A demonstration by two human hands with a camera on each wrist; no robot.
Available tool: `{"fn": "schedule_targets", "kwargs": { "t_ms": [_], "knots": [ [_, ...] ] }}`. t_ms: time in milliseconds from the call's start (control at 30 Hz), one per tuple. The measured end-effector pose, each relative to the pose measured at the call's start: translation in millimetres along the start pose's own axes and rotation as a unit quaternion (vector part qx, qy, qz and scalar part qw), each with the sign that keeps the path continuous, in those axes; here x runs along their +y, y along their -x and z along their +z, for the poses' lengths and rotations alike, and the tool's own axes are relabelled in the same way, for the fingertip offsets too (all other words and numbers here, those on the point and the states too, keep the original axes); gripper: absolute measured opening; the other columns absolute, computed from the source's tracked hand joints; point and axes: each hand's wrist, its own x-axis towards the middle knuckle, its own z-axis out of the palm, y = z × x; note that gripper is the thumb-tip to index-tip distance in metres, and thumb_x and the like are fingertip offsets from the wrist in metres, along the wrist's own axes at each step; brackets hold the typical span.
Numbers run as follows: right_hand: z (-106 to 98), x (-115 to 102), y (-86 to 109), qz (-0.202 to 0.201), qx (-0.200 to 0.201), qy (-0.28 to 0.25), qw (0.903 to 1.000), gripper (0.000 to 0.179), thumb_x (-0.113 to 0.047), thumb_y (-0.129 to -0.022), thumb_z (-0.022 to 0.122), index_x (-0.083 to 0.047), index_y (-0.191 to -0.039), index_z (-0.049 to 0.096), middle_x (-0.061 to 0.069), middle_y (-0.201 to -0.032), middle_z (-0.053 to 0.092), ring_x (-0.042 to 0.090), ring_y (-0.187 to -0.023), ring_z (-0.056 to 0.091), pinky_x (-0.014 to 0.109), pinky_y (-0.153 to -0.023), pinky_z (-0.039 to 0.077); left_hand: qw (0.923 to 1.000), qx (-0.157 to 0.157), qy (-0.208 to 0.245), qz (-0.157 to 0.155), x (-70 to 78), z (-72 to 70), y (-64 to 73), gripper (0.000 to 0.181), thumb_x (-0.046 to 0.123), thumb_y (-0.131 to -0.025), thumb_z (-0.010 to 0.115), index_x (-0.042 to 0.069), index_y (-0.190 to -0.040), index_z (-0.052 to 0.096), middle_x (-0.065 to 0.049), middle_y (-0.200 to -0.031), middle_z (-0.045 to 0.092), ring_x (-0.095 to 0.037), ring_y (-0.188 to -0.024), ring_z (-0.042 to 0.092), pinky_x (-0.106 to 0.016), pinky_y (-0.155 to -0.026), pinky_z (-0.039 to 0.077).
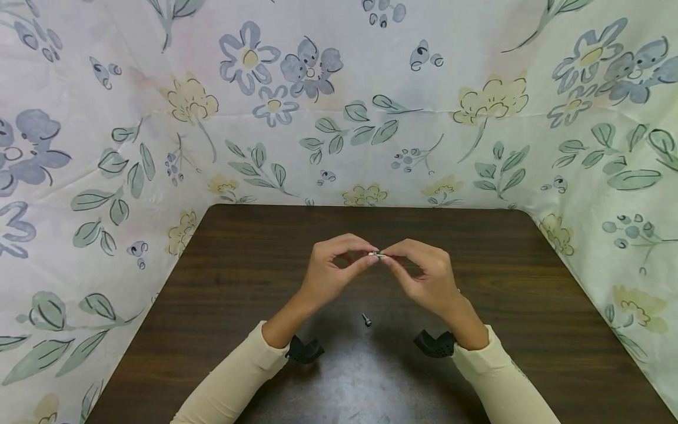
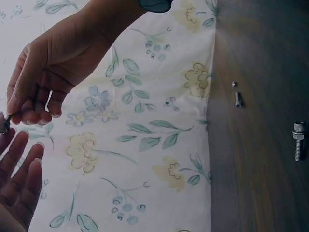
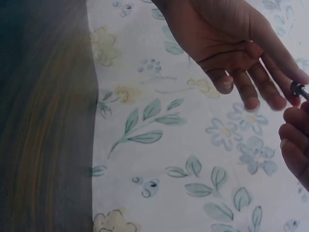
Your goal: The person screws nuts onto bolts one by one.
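My left hand (image 1: 335, 266) and my right hand (image 1: 422, 277) meet over the far half of the table, fingertips almost touching. Between them is a small metal bolt (image 1: 377, 254), lying roughly level. The left thumb and index finger pinch its head end, while those of the right hold the shank end. In the right wrist view the dark bolt head (image 3: 296, 88) shows at the left fingertips; the right fingers partly hide the rest. Closer to me, a second bolt (image 1: 366, 320) lies on the table, carrying a nut and washer in the left wrist view.
The dark wood-grain table (image 1: 254, 265) has a flowered cloth (image 1: 339, 106) hanging behind it and at both sides. A smaller bolt (image 2: 238, 100) and a tiny round metal piece (image 2: 234, 84) appear on the table in the left wrist view. Black wrist mounts (image 1: 306, 351) hang below both wrists.
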Motion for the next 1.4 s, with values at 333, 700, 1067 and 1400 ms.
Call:
{"fn": "schedule_targets", "kwargs": {
  "t_ms": [333,700,1067,1400],
  "knots": [
    [2,-1,-0.4,0.002,-0.001,0.000,1.0000,0.019,-0.018,-0.099,0.069,-0.001,-0.094,0.075,0.007,-0.086,0.074,0.019,-0.074,0.071,0.024,-0.073,0.058,0.9984,-0.003,0.024,-0.052,-9.3,1.1,3.9,0.024,-0.001,-0.100,0.060,0.002,-0.081,0.075,-0.009,-0.076,0.071,-0.027,-0.064,0.068,-0.037,-0.051,0.057],
    [1,2,-1.1,0.000,0.005,0.001,1.0000,0.021,-0.019,-0.100,0.068,0.000,-0.094,0.075,0.008,-0.086,0.074,0.021,-0.075,0.071,0.023,-0.078,0.058,0.9987,-0.013,0.034,-0.036,-8.5,-0.1,2.7,0.028,-0.014,-0.082,0.077,-0.003,-0.107,0.073,-0.014,-0.095,0.074,-0.019,-0.075,0.071,-0.039,-0.059,0.060],
    [2,3,-0.4,0.006,-0.003,0.003,1.0000,0.019,-0.018,-0.100,0.068,-0.001,-0.095,0.075,0.007,-0.088,0.075,0.021,-0.076,0.072,0.023,-0.078,0.058,0.9977,-0.010,0.053,-0.040,-10.6,0.7,2.3,0.018,-0.010,-0.086,0.075,-0.001,-0.102,0.076,-0.012,-0.089,0.074,-0.033,-0.068,0.070,-0.043,-0.058,0.061],
    [-2,3,2.2,0.028,-0.003,0.022,0.9994,0.010,-0.013,-0.096,0.073,-0.003,-0.096,0.076,0.006,-0.089,0.075,0.020,-0.077,0.072,0.022,-0.079,0.058,0.9942,0.002,0.089,-0.060,-12.5,-1.5,0.7,0.013,-0.008,-0.087,0.075,-0.005,-0.100,0.078,-0.014,-0.088,0.076,-0.024,-0.073,0.074,-0.040,-0.066,0.063]
  ]
}}
